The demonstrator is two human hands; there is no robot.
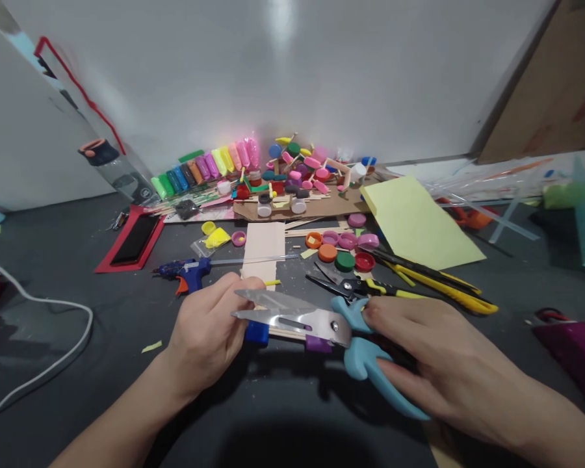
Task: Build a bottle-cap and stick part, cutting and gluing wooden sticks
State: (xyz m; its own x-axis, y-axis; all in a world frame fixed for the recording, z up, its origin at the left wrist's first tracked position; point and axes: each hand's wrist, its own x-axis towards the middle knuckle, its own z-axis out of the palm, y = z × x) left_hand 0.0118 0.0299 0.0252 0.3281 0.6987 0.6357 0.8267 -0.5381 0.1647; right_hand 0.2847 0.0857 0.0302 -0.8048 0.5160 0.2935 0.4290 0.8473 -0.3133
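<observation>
In my right hand (433,357) are scissors (316,322) with light-blue handles, my fingers in the loops and the blades slightly apart, pointing left. The blade tips reach my left hand (209,328), whose fingers are closed. A short yellow strip (273,283) pokes out from its fingertips, just above the upper blade; the rest is hidden. Behind and below the blades are thin wooden sticks (287,333) with a blue piece (257,333) and a purple piece (318,343); whether my left hand also touches them I cannot tell.
Pliers (348,286) and a yellow-black cutter (448,289) lie beyond my right hand. A blue glue gun (190,273) lies beyond my left. Bottle caps (327,253), yellow paper (419,221), a phone (135,239), clay packs (205,166) and a water bottle (119,172) stand farther back.
</observation>
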